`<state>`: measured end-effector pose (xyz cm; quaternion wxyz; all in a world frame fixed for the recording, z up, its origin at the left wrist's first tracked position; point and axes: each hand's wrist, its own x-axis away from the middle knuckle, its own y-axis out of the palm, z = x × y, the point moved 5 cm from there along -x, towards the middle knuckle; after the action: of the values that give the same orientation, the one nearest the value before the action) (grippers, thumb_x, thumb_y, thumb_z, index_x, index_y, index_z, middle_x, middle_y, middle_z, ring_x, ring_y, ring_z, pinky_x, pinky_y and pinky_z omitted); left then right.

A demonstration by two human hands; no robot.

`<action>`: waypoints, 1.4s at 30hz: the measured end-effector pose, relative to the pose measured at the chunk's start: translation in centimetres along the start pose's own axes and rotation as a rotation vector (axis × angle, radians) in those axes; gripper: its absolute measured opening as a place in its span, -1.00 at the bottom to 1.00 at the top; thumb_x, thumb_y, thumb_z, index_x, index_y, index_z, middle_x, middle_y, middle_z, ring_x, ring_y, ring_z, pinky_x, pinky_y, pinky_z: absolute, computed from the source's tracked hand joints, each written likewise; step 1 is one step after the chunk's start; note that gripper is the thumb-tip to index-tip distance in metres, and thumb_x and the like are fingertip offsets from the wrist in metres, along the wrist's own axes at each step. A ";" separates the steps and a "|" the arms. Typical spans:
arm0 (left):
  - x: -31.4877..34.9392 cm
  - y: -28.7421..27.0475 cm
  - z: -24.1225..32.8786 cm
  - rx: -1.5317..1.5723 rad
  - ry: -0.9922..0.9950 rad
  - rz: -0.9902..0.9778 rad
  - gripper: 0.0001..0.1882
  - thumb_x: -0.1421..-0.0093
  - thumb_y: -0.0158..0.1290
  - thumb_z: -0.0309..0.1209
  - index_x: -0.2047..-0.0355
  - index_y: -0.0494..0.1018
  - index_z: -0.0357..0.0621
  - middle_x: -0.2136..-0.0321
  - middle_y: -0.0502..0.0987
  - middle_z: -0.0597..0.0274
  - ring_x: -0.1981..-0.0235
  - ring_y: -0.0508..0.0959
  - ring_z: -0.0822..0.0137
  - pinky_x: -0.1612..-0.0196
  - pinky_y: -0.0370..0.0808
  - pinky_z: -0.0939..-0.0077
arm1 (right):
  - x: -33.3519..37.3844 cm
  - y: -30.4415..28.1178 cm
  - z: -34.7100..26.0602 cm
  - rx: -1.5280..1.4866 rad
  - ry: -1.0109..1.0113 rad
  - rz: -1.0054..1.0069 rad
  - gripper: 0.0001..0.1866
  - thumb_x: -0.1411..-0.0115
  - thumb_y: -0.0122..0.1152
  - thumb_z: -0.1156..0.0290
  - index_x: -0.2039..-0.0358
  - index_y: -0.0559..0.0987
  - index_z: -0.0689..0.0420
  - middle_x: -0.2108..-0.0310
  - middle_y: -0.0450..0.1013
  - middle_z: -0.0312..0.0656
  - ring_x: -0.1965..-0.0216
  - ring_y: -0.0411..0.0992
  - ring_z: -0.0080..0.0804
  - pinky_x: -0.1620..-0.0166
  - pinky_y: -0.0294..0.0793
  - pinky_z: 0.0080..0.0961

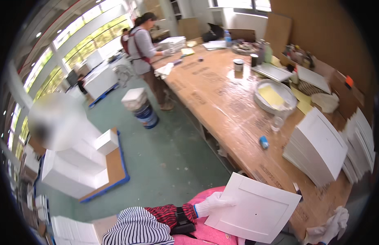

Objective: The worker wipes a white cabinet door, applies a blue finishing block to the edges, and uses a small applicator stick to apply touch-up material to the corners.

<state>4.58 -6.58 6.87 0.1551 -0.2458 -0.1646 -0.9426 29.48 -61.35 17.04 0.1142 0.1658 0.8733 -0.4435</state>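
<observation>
My left hand [220, 203], in a white knit glove, grips the left edge of a white panel [259, 206]. The panel has a recessed centre, a raised border and a small dark dot, and it is held tilted above my lap beside the table edge. At the lower right, a white-gloved hand [335, 224], my right hand, is by the near end of the table, apart from the panel. Its fingers are blurred, so whether it holds anything is unclear. A small dark-and-white object [297, 189] lies by the panel's right corner.
On the brown-covered table [222, 106] lean stacks of white panels [316, 147]. Also there are a blue block [263, 142], a round tray [261, 100] with a yellow sheet, and jars [238, 64]. A person [144, 53] works at the far end. A bucket [144, 112] stands on the floor.
</observation>
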 end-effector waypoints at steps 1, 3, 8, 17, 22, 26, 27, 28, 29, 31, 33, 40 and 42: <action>0.1 -0.3 -1.0 -0.001 -0.065 -0.010 -0.56 -0.31 0.30 -0.31 -0.10 0.56 -0.32 0.07 0.67 0.25 0.12 0.64 0.48 -0.01 0.60 0.51 | -1.3 1.4 -0.3 -0.031 -0.047 -0.033 -0.81 -0.41 0.20 0.26 0.29 0.62 0.09 0.38 0.56 -0.23 0.34 0.56 -0.34 0.19 0.53 -0.35; 0.8 -2.2 -2.6 0.095 -0.024 0.066 -0.54 -0.32 0.29 -0.28 -0.12 0.55 -0.33 0.08 0.67 0.26 0.12 0.63 0.48 0.00 0.60 0.51 | -3.8 5.3 -0.2 0.269 -0.239 -0.297 -0.55 -0.42 0.20 0.12 -0.11 0.47 0.21 0.05 0.54 -0.06 0.03 0.54 -0.26 -0.03 0.50 -0.42; 1.3 -3.2 -2.8 0.114 -0.077 0.192 -0.46 -0.30 0.31 -0.17 -0.14 0.53 -0.31 0.07 0.66 0.27 0.14 0.62 0.52 0.04 0.60 0.53 | -3.8 9.9 -5.0 0.899 -0.220 -0.539 -0.20 -0.26 0.09 -0.34 0.01 0.63 0.27 0.12 0.63 0.22 0.10 0.66 0.11 0.01 0.67 -0.03; -0.9 -4.3 -3.5 0.229 -0.053 0.150 -0.51 -0.37 0.24 -0.17 -0.08 0.52 -0.37 0.11 0.66 0.25 0.14 0.64 0.43 0.02 0.62 0.44 | 3.1 17.2 -17.5 0.223 -0.622 -0.331 -0.64 -0.26 0.27 0.32 -0.01 0.58 0.22 0.02 0.50 0.05 -0.02 0.46 0.08 -0.12 0.42 -0.13; 0.0 -4.2 -3.7 0.320 -0.038 0.122 -0.49 -0.37 0.24 -0.20 -0.15 0.48 -0.36 0.05 0.63 0.22 0.08 0.63 0.42 -0.04 0.60 0.45 | 5.3 21.4 -11.6 0.288 -0.687 -0.284 -0.61 -0.21 0.30 0.39 -0.03 0.56 0.24 0.01 0.45 0.03 -0.06 0.41 0.06 -0.12 0.41 -0.13; 0.5 -4.8 -4.8 0.347 -0.017 0.115 -0.46 -0.38 0.23 -0.20 -0.19 0.44 -0.35 -0.01 0.61 0.20 0.02 0.61 0.40 -0.09 0.58 0.43 | 5.5 20.3 -9.2 0.135 -0.500 -0.381 -0.73 -0.22 0.27 0.48 0.08 0.56 0.24 0.14 0.43 -0.02 0.08 0.42 -0.04 -0.04 0.43 -0.21; 0.3 -4.7 -5.3 0.344 -0.004 0.109 -0.45 -0.38 0.22 -0.19 -0.21 0.42 -0.34 -0.03 0.60 0.19 0.00 0.60 0.39 -0.11 0.57 0.42 | 5.6 19.7 -8.0 0.143 -0.491 -0.372 -0.73 -0.22 0.27 0.48 0.08 0.56 0.24 0.14 0.43 -0.02 0.08 0.42 -0.04 -0.04 0.43 -0.21; 0.2 -4.7 -5.2 0.343 0.013 0.111 -0.44 -0.39 0.21 -0.18 -0.23 0.41 -0.34 -0.04 0.59 0.19 -0.02 0.59 0.38 -0.12 0.56 0.41 | 5.3 19.9 -6.7 0.112 -0.415 -0.406 -0.77 -0.26 0.24 0.49 0.08 0.54 0.25 0.15 0.44 -0.01 0.12 0.43 -0.09 -0.02 0.44 -0.26; 0.2 -4.7 -5.3 0.341 0.009 0.102 -0.44 -0.39 0.21 -0.18 -0.23 0.41 -0.34 -0.04 0.59 0.19 -0.02 0.59 0.38 -0.12 0.56 0.41 | 5.2 20.0 -5.4 0.086 -0.334 -0.441 -0.80 -0.31 0.21 0.50 0.09 0.53 0.25 0.17 0.45 -0.01 0.16 0.44 -0.15 0.01 0.45 -0.31; -0.2 -4.4 -5.0 0.339 -0.038 0.122 -0.41 -0.42 0.16 -0.15 -0.26 0.37 -0.34 -0.08 0.57 0.17 -0.05 0.58 0.38 -0.15 0.55 0.39 | 5.3 18.8 -4.9 0.010 -0.318 -0.240 -0.80 -0.36 0.18 0.47 0.05 0.51 0.26 0.16 0.46 -0.02 0.19 0.44 -0.20 0.02 0.45 -0.34; -1.6 -3.1 -4.4 0.395 -0.029 0.074 -0.41 -0.44 0.14 -0.14 -0.27 0.36 -0.34 -0.08 0.57 0.16 -0.05 0.58 0.37 -0.16 0.54 0.38 | 5.9 16.0 -1.7 -0.107 -0.144 -0.024 -0.75 -0.47 0.10 0.42 -0.07 0.48 0.26 0.11 0.50 -0.08 0.24 0.44 -0.38 0.11 0.49 -0.43; -4.2 1.8 -1.2 0.303 0.003 0.131 -0.48 -0.48 0.07 -0.14 -0.20 0.43 -0.36 0.00 0.62 0.11 0.05 0.64 0.35 -0.02 0.60 0.43 | 12.3 12.7 -12.2 -0.495 0.135 -0.109 -0.79 -0.43 0.18 0.45 0.01 0.58 0.26 0.35 0.51 -0.32 0.44 0.41 -0.67 0.32 0.42 -0.61; -5.7 2.8 -2.4 0.235 -0.077 0.076 -0.46 -0.48 0.05 -0.19 -0.28 0.35 -0.36 -0.16 0.52 -0.01 -0.14 0.58 0.21 -0.18 0.58 0.29 | 14.3 12.3 -12.9 -0.529 0.331 -0.110 -0.79 -0.42 0.19 0.44 0.02 0.58 0.27 0.38 0.51 -0.33 0.45 0.43 -0.68 0.35 0.42 -0.62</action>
<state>9.35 -8.79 2.63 0.2121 -0.2680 -0.2704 -0.9000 20.45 -41.39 10.48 -0.0144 0.1526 0.9728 -0.1737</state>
